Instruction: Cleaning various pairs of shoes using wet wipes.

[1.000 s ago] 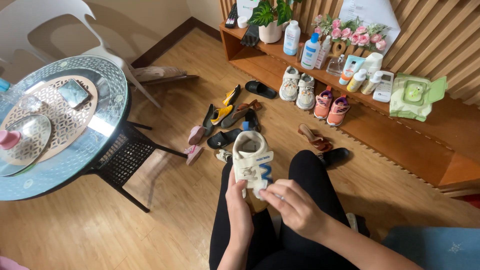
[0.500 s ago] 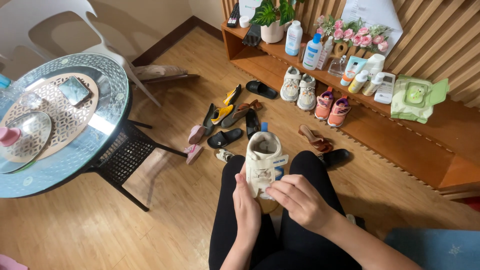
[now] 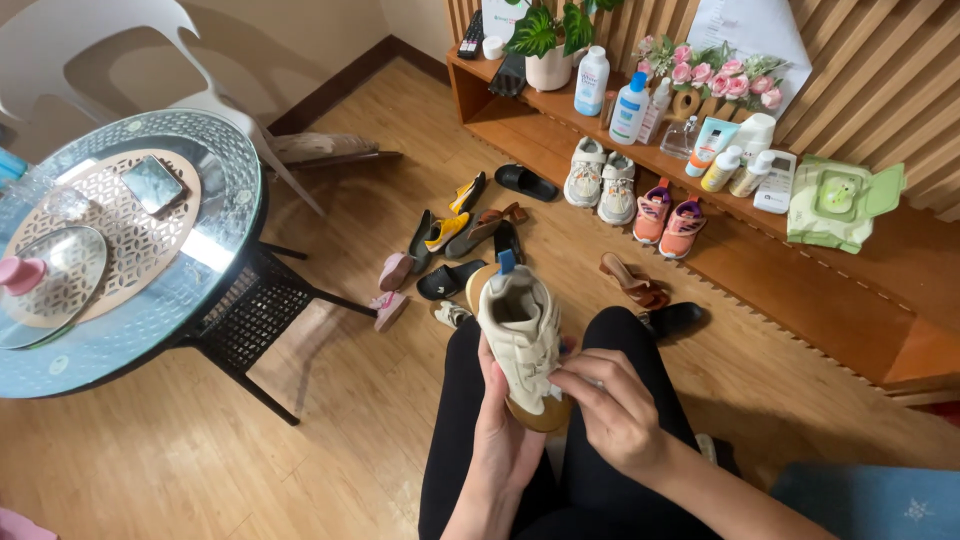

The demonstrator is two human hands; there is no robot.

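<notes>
I hold a small cream child's sneaker with a tan sole and a blue heel tab above my lap, toe pointing toward me. My left hand cups it from below and the left side. My right hand pinches at the shoe's right side near the toe, fingers closed on its strap or edge. My legs in black trousers lie under the shoe.
Several sandals and slippers lie scattered on the wooden floor ahead. A low wooden shelf holds two pairs of small sneakers, bottles, a wipes pack and a plant. A round glass table stands left, with a white chair behind it.
The sneaker has turned in my hands, from standing with its sole side toward me to lying with its opening up and toe toward me. My right hand shifted to its toe end.
</notes>
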